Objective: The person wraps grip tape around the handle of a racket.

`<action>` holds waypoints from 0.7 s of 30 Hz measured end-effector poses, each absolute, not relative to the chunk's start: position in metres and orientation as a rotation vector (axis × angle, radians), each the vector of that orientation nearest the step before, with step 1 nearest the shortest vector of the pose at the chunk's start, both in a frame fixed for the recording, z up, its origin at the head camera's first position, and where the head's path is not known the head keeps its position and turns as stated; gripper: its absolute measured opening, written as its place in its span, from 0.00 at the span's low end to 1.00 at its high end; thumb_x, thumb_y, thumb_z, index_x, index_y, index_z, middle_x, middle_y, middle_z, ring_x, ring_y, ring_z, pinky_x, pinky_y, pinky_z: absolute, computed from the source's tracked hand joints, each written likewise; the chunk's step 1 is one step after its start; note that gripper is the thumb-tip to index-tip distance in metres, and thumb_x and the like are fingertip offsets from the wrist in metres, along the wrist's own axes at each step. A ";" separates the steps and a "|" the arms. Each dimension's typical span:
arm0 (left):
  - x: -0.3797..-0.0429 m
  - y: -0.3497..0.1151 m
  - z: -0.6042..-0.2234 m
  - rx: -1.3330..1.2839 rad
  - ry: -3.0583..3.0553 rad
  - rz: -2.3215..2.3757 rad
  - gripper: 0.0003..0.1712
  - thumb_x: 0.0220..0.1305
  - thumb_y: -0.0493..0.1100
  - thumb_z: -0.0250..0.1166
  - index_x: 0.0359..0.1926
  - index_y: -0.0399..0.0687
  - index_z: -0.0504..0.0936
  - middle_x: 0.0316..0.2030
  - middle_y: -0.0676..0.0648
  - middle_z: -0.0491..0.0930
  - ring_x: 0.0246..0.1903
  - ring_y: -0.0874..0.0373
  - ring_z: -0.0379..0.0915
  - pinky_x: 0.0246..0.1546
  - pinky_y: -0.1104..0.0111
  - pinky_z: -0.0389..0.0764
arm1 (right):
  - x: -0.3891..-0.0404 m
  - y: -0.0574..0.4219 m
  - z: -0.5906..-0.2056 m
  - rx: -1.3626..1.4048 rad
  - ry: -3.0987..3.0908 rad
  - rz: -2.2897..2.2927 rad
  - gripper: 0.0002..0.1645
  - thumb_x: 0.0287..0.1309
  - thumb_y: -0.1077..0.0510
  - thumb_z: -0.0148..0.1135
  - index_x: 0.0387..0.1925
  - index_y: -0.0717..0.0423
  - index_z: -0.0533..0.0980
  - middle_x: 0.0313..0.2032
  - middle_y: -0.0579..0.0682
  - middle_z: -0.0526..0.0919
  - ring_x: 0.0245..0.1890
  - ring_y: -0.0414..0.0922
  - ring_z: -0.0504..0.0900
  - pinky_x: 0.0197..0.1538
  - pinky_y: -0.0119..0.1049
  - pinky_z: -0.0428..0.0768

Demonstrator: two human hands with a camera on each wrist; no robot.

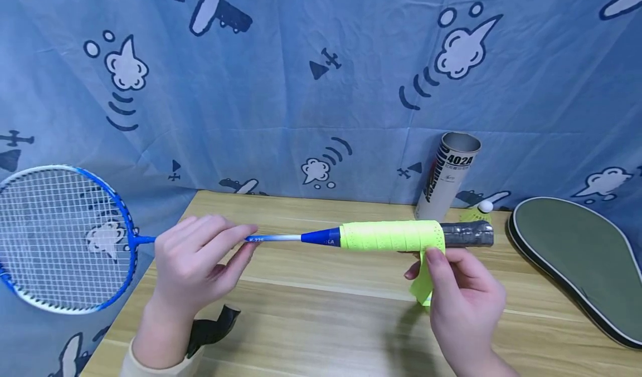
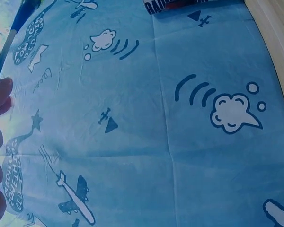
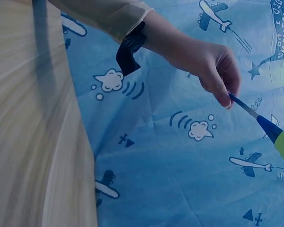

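Observation:
A blue and white badminton racket [image 1: 321,237] is held level above the table, its strung head at the left. My left hand [image 1: 203,260] pinches the shaft between thumb and fingers; the right wrist view shows the same left hand [image 3: 217,71] on the shaft. Yellow-green perforated grip tape [image 1: 391,236] is wound in overlapping turns round most of the handle. Toward the butt, the handle end [image 1: 468,234] shows a dark, shiny surface. My right hand [image 1: 466,299] pinches the tape's loose strip just below the handle, and the strip's tail hangs down.
Behind the handle a shuttlecock tube [image 1: 446,179] stands upright. A yellow shuttlecock [image 1: 481,212] with a white tip is to its right. At the right edge lies a dark green paddle-shaped case [image 1: 577,260]. A blue patterned curtain [image 1: 281,87] hangs behind the wooden table [image 1: 321,321].

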State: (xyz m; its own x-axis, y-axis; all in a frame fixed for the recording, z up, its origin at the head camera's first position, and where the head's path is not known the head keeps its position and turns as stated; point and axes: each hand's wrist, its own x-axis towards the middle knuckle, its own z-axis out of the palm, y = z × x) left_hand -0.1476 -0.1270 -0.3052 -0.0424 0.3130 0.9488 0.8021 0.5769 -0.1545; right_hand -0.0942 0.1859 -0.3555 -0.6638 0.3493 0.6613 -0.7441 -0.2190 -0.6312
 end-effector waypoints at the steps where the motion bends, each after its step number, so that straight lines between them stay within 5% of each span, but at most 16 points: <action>1: -0.148 -0.128 -0.305 -0.961 -1.619 -0.520 0.16 0.72 0.45 0.65 0.28 0.42 0.90 0.18 0.51 0.78 0.12 0.58 0.62 0.15 0.69 0.61 | -0.094 0.186 -0.356 0.491 -1.319 1.945 0.10 0.63 0.83 0.50 0.31 0.79 0.77 0.33 0.59 0.89 0.22 0.45 0.85 0.28 0.29 0.81; 10: -0.151 -0.124 -0.305 -0.941 -1.535 -0.546 0.18 0.72 0.46 0.68 0.26 0.41 0.90 0.19 0.49 0.81 0.15 0.54 0.68 0.17 0.65 0.63 | -0.095 0.186 -0.357 0.641 -1.228 1.992 0.13 0.60 0.86 0.45 0.38 0.83 0.76 0.36 0.62 0.88 0.24 0.48 0.85 0.33 0.33 0.86; 21: -0.150 -0.124 -0.306 -0.827 -1.569 -0.535 0.19 0.73 0.50 0.66 0.28 0.42 0.91 0.22 0.45 0.81 0.18 0.51 0.69 0.20 0.62 0.62 | -0.094 0.183 -0.356 0.662 -1.210 1.980 0.06 0.63 0.84 0.50 0.33 0.84 0.74 0.36 0.66 0.89 0.26 0.49 0.87 0.30 0.33 0.84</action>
State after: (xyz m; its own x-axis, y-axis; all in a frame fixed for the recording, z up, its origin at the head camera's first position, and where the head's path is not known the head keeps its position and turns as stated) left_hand -0.1498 -0.1238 -0.3060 -0.0229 0.2057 0.9783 0.7607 0.6386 -0.1165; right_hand -0.0937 0.1833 -0.3563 -0.6144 0.3059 0.7273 -0.7867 -0.3069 -0.5356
